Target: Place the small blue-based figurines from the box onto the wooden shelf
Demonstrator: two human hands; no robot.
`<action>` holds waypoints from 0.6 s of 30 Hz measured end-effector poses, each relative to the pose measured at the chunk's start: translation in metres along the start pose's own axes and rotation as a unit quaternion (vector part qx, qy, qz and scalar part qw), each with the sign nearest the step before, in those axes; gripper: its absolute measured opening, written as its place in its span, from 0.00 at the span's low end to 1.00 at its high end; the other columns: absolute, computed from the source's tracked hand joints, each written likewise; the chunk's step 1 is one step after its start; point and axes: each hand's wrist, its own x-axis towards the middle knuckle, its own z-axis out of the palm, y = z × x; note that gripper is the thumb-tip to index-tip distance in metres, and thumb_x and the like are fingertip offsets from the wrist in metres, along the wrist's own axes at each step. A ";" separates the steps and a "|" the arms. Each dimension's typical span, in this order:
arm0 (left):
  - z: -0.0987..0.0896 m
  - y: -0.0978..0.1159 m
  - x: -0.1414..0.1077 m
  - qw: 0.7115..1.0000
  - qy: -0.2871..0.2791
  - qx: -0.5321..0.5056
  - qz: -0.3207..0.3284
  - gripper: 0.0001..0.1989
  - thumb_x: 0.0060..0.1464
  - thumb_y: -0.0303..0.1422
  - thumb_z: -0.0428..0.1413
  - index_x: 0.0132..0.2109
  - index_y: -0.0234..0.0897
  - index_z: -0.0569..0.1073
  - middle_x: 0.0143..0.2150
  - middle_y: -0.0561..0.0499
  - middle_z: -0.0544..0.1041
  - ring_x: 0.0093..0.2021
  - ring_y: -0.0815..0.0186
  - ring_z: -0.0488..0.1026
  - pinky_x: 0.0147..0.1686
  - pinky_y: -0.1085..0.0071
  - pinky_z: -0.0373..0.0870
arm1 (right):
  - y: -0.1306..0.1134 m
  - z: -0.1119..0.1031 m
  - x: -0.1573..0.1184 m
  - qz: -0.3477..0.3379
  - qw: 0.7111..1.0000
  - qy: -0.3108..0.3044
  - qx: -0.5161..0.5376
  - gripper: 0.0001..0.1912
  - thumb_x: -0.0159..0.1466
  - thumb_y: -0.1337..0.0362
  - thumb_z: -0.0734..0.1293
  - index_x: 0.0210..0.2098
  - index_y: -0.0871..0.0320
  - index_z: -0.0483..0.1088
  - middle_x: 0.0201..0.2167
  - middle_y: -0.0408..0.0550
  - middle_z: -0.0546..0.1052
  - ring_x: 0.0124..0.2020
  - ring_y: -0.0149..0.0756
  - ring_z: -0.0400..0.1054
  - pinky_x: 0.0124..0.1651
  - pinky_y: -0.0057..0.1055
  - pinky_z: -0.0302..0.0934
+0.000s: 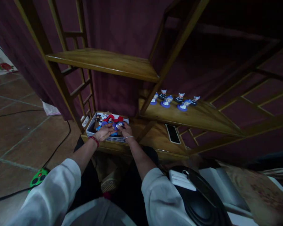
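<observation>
A shallow white box (91, 128) of small figurines stands on the lower left shelf, and both of my hands are over it. Between them is a purple-and-white figurine (119, 124). My right hand (125, 129) has its fingers closed on its right side. My left hand (104, 132) reaches in from the left, its fingers wrapped at the purple base. Red, blue and dark figurines (110, 118) lie in the box behind my hands. On the higher shelf to the right, three figurines with purple bases (166, 101) stand before three dark-based figurines (180, 97).
The wooden shelf unit (103, 62) has uprights and lattice sides around the box. A phone (173, 134) lies on the lower shelf. At right, a white power strip (182, 180) rests on a black round object. A green device (39, 177) with a cable is on the floor.
</observation>
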 end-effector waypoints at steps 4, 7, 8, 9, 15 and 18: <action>0.000 -0.001 0.000 1.000 0.002 -0.010 -0.001 0.11 0.48 0.14 0.49 0.35 0.31 0.70 0.33 0.47 0.74 0.38 0.67 0.73 0.43 0.65 0.71 | 0.003 -0.001 0.002 -0.005 1.000 -0.009 -0.005 0.18 0.46 0.60 0.66 0.38 0.56 0.67 0.28 0.40 0.72 0.26 0.28 0.64 0.28 0.24 0.60; 0.001 0.000 0.000 1.000 0.002 -0.018 -0.003 0.13 0.49 0.14 0.48 0.36 0.31 0.70 0.33 0.47 0.74 0.38 0.68 0.73 0.43 0.65 0.70 | 0.002 0.000 0.001 -0.005 1.000 -0.008 0.013 0.19 0.47 0.61 0.66 0.39 0.55 0.67 0.27 0.39 0.71 0.25 0.27 0.64 0.28 0.24 0.60; 0.001 0.000 0.000 1.000 0.001 -0.020 -0.004 0.13 0.49 0.14 0.47 0.37 0.31 0.70 0.33 0.47 0.74 0.38 0.68 0.73 0.44 0.65 0.70 | 0.002 0.000 0.000 -0.005 1.000 -0.009 0.021 0.19 0.47 0.61 0.66 0.40 0.55 0.66 0.26 0.39 0.71 0.25 0.27 0.65 0.28 0.24 0.60; 0.002 0.001 -0.001 1.000 0.000 -0.022 -0.006 0.14 0.49 0.14 0.47 0.38 0.32 0.70 0.33 0.47 0.74 0.38 0.68 0.73 0.44 0.64 0.70 | 0.001 0.000 0.000 -0.005 1.000 -0.011 0.027 0.20 0.47 0.61 0.66 0.41 0.55 0.66 0.26 0.39 0.71 0.25 0.27 0.65 0.28 0.24 0.60; 0.003 0.003 -0.003 1.000 -0.002 -0.029 -0.008 0.15 0.51 0.16 0.45 0.41 0.33 0.69 0.32 0.48 0.74 0.37 0.68 0.73 0.45 0.61 0.69 | -0.001 0.000 -0.002 -0.006 0.999 -0.019 0.028 0.20 0.46 0.62 0.66 0.40 0.55 0.67 0.25 0.38 0.70 0.22 0.25 0.62 0.27 0.24 0.60; 0.003 0.003 -0.002 1.000 0.002 -0.024 -0.009 0.14 0.51 0.15 0.44 0.41 0.32 0.69 0.32 0.47 0.74 0.37 0.68 0.73 0.45 0.61 0.69 | 0.001 0.000 -0.002 -0.011 0.999 -0.020 0.032 0.19 0.46 0.62 0.67 0.39 0.56 0.67 0.24 0.38 0.70 0.21 0.24 0.61 0.27 0.23 0.59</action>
